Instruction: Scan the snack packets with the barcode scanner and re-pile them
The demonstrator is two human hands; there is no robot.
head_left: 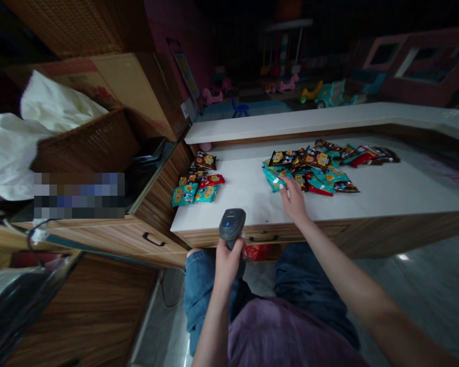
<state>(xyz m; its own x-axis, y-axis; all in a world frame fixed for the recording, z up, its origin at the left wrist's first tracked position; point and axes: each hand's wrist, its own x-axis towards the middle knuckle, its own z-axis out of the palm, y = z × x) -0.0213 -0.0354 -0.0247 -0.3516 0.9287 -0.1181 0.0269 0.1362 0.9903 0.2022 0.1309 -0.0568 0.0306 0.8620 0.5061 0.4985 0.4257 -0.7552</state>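
Note:
My left hand (228, 257) is closed around the handle of a dark grey barcode scanner (232, 223), held up in front of the counter's edge with a small blue light on top. Over the white counter, my right hand (294, 200) pinches the near end of a teal snack packet (271, 177), which lies against the left side of a larger pile. That pile (317, 159) mixes brown, teal and red packets. A smaller group of similar packets (205, 161) sits at the counter's left end.
A raised white ledge (290, 126) runs along the back of the counter (237, 204). Drawers with a black handle (263, 238) are below its front edge. On the left stand a wicker basket (87, 142) and a cardboard box (126, 81).

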